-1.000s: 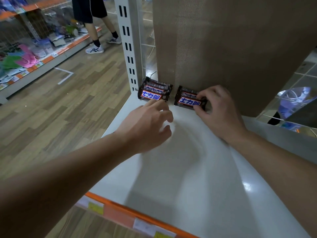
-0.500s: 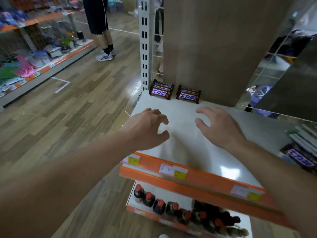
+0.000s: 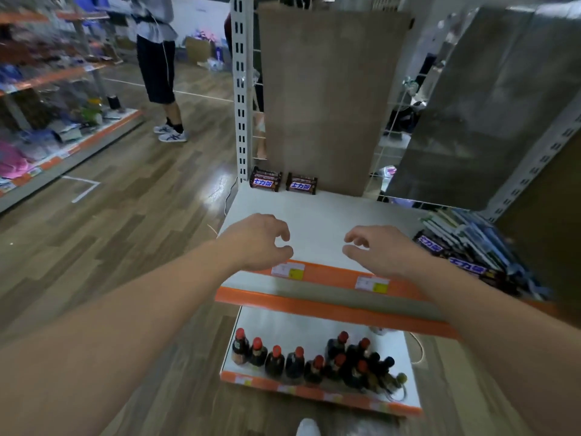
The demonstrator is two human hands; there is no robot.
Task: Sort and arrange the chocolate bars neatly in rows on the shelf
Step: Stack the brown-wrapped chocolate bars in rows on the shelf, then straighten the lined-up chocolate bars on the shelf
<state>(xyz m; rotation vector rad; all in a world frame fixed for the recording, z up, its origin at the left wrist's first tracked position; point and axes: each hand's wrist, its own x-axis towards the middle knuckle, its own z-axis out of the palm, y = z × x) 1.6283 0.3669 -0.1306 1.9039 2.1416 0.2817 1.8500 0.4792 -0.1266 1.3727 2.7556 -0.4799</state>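
Note:
Two small stacks of brown chocolate bars stand side by side at the back of the white shelf (image 3: 317,215): the left stack (image 3: 265,180) by the upright post, the right stack (image 3: 301,184) against the brown back panel. More chocolate bars (image 3: 452,256) lie in a loose heap at the shelf's right end, beside green-and-white packs. My left hand (image 3: 259,240) and my right hand (image 3: 375,251) hover over the shelf's front edge, fingers loosely curled, holding nothing, well short of the stacks.
An orange price rail (image 3: 330,275) edges the shelf. A lower shelf holds several dark bottles with red caps (image 3: 314,360). A slotted white post (image 3: 242,89) rises at the shelf's left. A person (image 3: 160,64) stands in the aisle by another shelving unit (image 3: 47,130).
Both hands have let go of the stacked bars and pulled back from the rear of the shelf to its front edge. The view has backed away, showing the lower shelf and the heap at right.

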